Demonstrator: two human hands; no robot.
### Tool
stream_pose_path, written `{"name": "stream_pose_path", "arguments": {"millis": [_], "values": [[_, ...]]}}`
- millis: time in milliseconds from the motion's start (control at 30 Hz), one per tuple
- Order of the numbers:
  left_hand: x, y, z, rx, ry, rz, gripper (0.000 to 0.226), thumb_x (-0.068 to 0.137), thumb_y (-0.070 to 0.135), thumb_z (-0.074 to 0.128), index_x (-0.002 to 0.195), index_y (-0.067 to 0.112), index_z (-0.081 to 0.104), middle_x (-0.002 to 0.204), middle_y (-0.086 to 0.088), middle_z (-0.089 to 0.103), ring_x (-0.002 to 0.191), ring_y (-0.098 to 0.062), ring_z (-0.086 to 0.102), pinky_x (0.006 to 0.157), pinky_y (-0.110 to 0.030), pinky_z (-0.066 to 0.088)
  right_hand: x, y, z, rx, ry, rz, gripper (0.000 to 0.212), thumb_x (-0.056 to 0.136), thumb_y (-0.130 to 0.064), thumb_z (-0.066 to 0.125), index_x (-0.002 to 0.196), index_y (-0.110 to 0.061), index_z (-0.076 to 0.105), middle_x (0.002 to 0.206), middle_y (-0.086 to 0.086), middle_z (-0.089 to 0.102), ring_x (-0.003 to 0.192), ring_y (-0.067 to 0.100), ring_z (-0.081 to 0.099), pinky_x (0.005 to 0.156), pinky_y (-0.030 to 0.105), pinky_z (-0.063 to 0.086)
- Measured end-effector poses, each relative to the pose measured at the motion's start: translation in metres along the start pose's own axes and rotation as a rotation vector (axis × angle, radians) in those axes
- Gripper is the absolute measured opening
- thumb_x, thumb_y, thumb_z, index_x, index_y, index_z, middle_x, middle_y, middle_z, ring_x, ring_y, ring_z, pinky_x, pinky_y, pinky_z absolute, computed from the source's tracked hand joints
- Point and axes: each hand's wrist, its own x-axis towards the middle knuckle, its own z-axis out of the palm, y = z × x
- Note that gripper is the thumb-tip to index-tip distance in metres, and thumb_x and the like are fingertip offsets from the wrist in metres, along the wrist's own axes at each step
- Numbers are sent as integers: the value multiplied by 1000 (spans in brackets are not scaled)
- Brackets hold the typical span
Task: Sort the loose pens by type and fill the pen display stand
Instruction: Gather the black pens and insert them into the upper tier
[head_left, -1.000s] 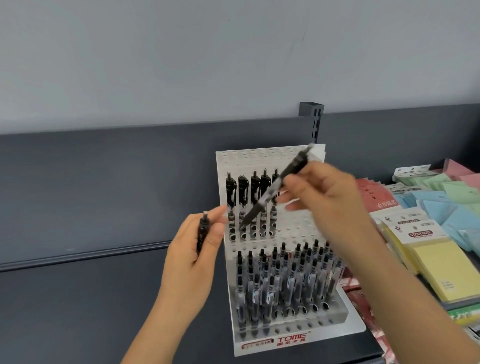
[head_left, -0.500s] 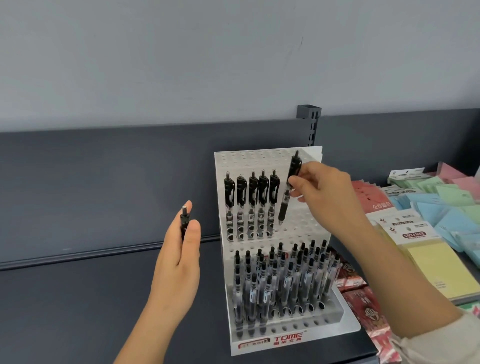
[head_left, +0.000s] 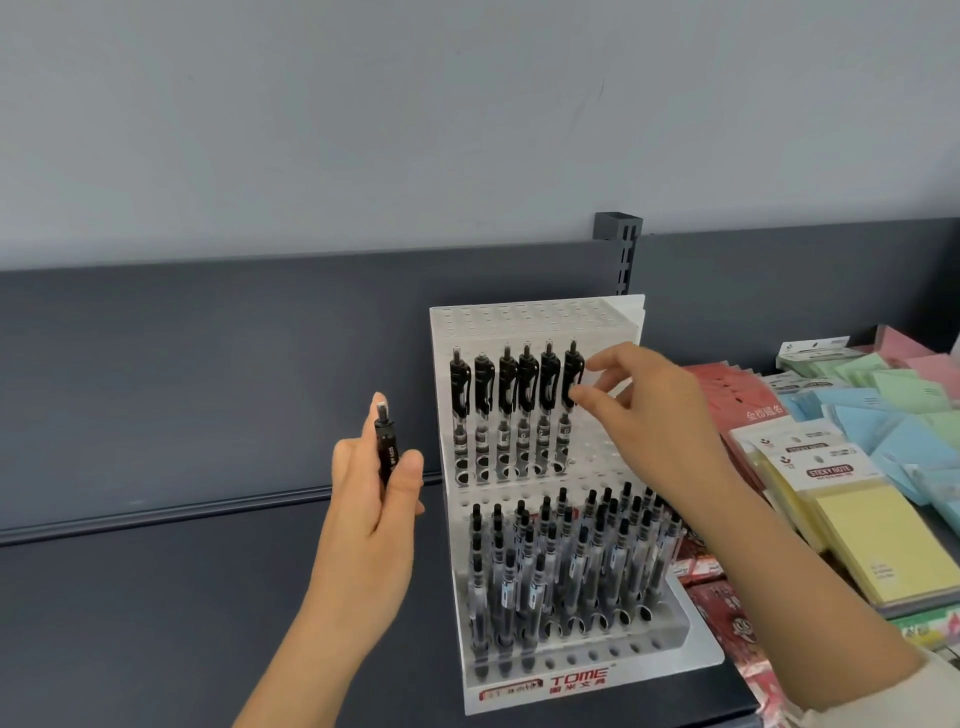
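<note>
A white pen display stand (head_left: 540, 322) stands on the dark shelf. Its upper tier holds a row of several black-clipped pens (head_left: 506, 395); the lower tier is packed with several clear-barrelled pens (head_left: 571, 561). The rightmost upper pen (head_left: 570, 374) sits upright in its hole, level with its neighbours. My right hand (head_left: 654, 415) is just right of it, thumb and forefinger spread and touching its clip side. My left hand (head_left: 363, 525) hovers left of the stand, gripping a black pen (head_left: 387, 447) upright, button end up.
Stacks of yellow sticky notes (head_left: 872, 540), blue and green note pads (head_left: 893, 415) and red packets (head_left: 737, 405) crowd the shelf right of the stand. A dark back panel (head_left: 208, 364) and a slotted upright (head_left: 626, 249) rise behind. Bare dark shelf (head_left: 130, 623) lies to the left.
My right hand lowered its black pen into the sixth hole of the upper row and loosened its fingers. My left hand drifted left and down with its pen.
</note>
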Motion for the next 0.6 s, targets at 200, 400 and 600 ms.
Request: {"name": "stream_pose_path", "arguments": {"millis": [200,400,600], "values": [[3,8,5,55,-80,168,57,86,37,42,142,36,29,83,6,37,72,-1,47,70,-5,38,-34,-51,-13,303,-181,-75,9,77,-44,61,79,-35,63,73,-16,61,67,-5,53,60,10,42],[2,5,12,140,-103,312,40,87,12,60,120,33,60,87,6,48,83,-7,52,70,-6,41,-56,-66,13,453,-352,-128,6,86,-25,63,83,-25,68,75,-12,65,72,1,57,65,15,44],[4,-9,5,249,-84,284,45,77,52,49,122,45,51,97,24,47,99,4,49,80,1,35,-36,-40,-18,591,-144,32,11,88,-18,55,88,-26,62,84,-9,70,79,4,65,69,19,55]]}}
